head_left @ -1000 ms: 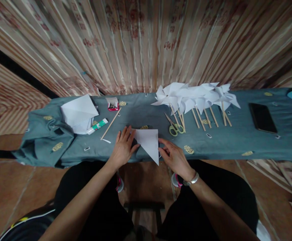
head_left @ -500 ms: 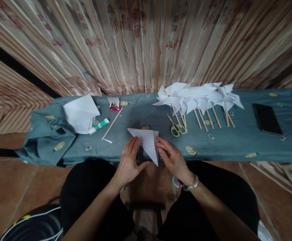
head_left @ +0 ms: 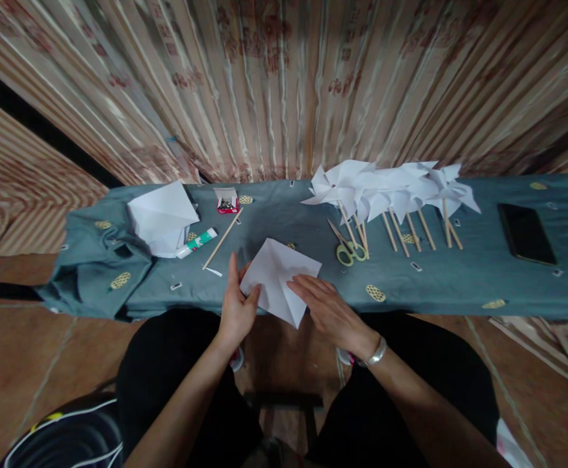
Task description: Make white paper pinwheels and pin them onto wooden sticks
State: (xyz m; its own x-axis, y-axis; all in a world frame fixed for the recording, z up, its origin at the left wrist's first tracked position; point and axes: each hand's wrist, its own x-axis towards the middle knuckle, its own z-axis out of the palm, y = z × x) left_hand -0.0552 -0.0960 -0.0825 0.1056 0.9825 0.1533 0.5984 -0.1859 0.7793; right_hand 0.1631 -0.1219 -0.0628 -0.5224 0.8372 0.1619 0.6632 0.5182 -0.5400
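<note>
A square sheet of white paper (head_left: 278, 270), creased along its diagonals, lies spread at the near edge of the cloth-covered table. My left hand (head_left: 238, 302) grips its left corner, thumb on top and the other fingers partly hidden under it. Across the right part of the sheet, my right hand (head_left: 330, 309) rests with fingers stretched flat on the surface. Green-handled scissors (head_left: 349, 250) lie beyond the right hand. Left of the sheet are a wooden stick (head_left: 222, 239), a small white strip (head_left: 213, 272) and a green and white glue stick (head_left: 197, 242).
A stack of white sheets (head_left: 162, 214) lies on the left, near a red box of small metal pins (head_left: 227, 201). Several white paper pinwheels (head_left: 386, 188) on sticks lie at the back right. A black phone (head_left: 526, 234) rests farther right on the blue-grey cloth (head_left: 440, 286).
The paper was folded into a triangle and is now opened out to a square. My left hand has moved left to its corner; my right hand has come down flat onto it.
</note>
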